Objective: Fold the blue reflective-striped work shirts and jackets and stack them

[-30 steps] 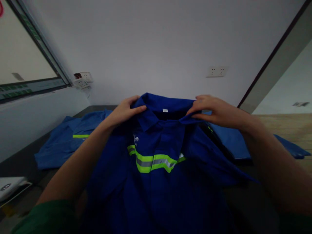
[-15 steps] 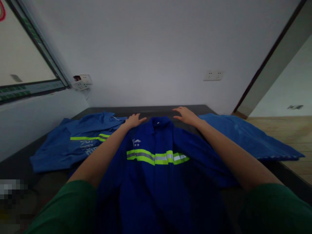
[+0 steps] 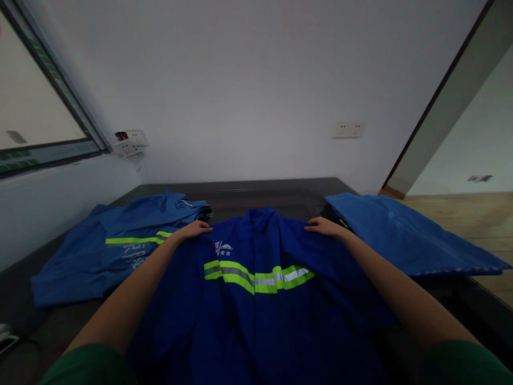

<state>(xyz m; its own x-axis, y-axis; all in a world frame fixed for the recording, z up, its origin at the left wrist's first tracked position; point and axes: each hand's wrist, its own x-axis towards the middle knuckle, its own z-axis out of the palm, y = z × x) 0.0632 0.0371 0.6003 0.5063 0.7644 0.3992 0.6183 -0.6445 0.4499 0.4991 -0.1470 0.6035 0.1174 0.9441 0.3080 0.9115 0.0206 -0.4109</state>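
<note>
A dark blue work jacket point(image 3: 256, 321) lies front up on the dark table, its collar towards the wall. A yellow-green and silver reflective band crosses its chest, with white print above the band on the left. My left hand point(image 3: 193, 230) is closed on the jacket's left-side shoulder, fingertips at the cloth. At the opposite shoulder my right hand point(image 3: 324, 226) pinches the fabric, thumb and fingers together. The lower part of the jacket fades into shadow at the bottom of the view.
A lighter blue garment point(image 3: 80, 256) with a reflective strip lies left on the table point(image 3: 240, 199). Another blue cloth point(image 3: 401, 235) lies right, reaching past the table's edge. Wall sockets point(image 3: 348, 130) are behind. A pale object point(image 3: 7, 338) sits at the lower left.
Both hands have come down from above the collar and spread outwards onto the jacket's shoulders, their fingers closing on the cloth. The jacket's shoulders now lie wider. The view has shifted slightly.
</note>
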